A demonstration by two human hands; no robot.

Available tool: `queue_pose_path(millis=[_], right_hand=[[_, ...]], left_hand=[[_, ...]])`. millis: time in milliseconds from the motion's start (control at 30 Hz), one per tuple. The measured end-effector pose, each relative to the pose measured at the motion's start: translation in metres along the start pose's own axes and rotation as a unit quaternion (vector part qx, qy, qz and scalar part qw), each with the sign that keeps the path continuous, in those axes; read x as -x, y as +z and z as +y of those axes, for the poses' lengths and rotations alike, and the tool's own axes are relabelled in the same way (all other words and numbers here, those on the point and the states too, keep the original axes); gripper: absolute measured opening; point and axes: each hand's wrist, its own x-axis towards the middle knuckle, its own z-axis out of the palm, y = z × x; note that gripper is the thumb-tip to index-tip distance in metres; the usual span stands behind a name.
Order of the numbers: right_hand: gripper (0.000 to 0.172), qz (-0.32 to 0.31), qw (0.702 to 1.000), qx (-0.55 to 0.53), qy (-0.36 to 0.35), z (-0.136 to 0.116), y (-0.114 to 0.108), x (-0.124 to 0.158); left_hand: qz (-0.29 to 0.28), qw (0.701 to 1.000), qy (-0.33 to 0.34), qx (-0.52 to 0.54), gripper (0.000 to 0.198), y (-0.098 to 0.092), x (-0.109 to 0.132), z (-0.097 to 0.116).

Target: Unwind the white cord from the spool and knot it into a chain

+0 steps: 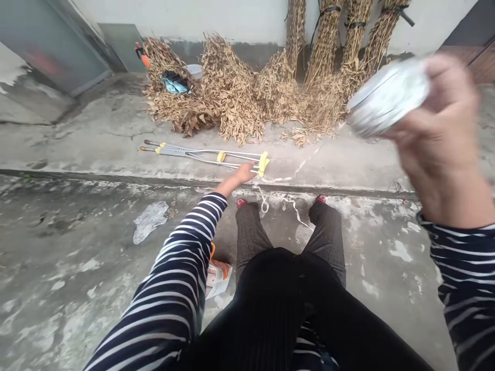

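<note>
My right hand (436, 134) is raised close to the camera, blurred, with its fingers wrapped round a roll of white plastic string (386, 98). A loose white strand (286, 198) trails from it down to the concrete between my feet. My left hand (243, 174) is stretched far forward and low, fingers closed on the strand beside the yellow pad of a pair of metal crutches (204, 153) lying on the raised step. I sit with my legs in dark trousers stretched forward.
Heaps of dry brown bean stalks (235, 93) and several tied bundles (356, 36) lean on the white wall behind. A crumpled plastic bag (149, 220) lies left, an orange-white package (218, 275) by my left thigh. A grey door (50, 46) is far left.
</note>
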Motion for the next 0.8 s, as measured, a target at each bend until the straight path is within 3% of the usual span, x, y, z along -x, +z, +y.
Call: queue_pose_path(millis=[67,133,233,300,367,467,567,800], right_hand=[[0.041,-0.041,0.995,-0.046,0.083,0.014,0.034,0.012],[0.044,-0.068,0.981,-0.068,0.170,0.035,0.058,0.020],[0.046,-0.080,0.967,-0.086,0.227,0.069,0.070,0.026],[0.044,-0.093,0.963,-0.088,0.237,0.089,0.068,0.028],[0.043,-0.102,0.959,-0.095,0.247,0.102,0.064,0.030],[0.045,-0.086,0.948,-0.109,0.287,0.112,0.059,0.036],[0.047,-0.060,0.940,-0.110,0.316,0.118,0.058,0.045],[0.048,-0.014,0.960,-0.045,0.276,0.148,0.052,0.065]], left_hand=[[-0.020,0.991,0.063,0.114,0.064,0.026,0.008,0.033],[-0.047,0.940,0.133,0.310,0.065,0.045,0.023,0.070],[-0.062,0.842,0.182,0.504,0.054,0.055,0.054,0.118],[-0.055,0.813,0.172,0.553,0.042,0.055,0.073,0.136],[-0.047,0.812,0.151,0.562,0.029,0.055,0.086,0.142],[-0.050,0.832,0.124,0.539,0.015,0.062,0.093,0.134],[-0.060,0.859,0.110,0.497,0.019,0.073,0.097,0.118],[-0.102,0.901,0.116,0.406,0.019,0.086,0.121,0.085]])
